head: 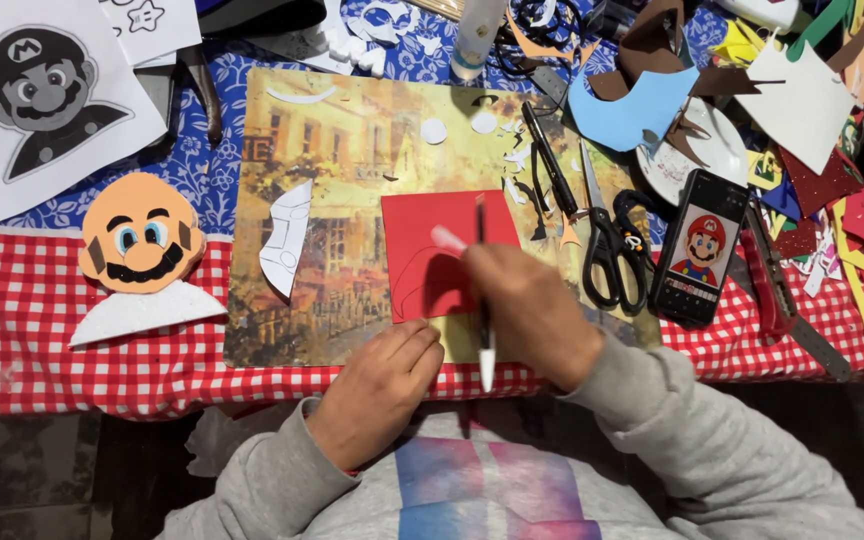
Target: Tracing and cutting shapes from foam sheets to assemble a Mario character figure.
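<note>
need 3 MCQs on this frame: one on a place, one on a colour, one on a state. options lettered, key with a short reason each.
1. Where do the black scissors lie?
A. On the printed sheet at far left
B. Between the red sheet and the phone
C. In the person's lap

2. What colour is the sheet under the right hand?
A. Red
B. Green
C. Blue

3. What is the state of the right hand?
A. Flat and empty
B. Shut on a pen
C. Lifting the phone

Key: 1 B, the scissors sit right of the red sheet and left of the phone. 2 A, the square sheet on the picture mat is plainly red. 3 B, the fingers close round the pen, its tip on the sheet, while the left hand rests at the mat's near edge.
</note>
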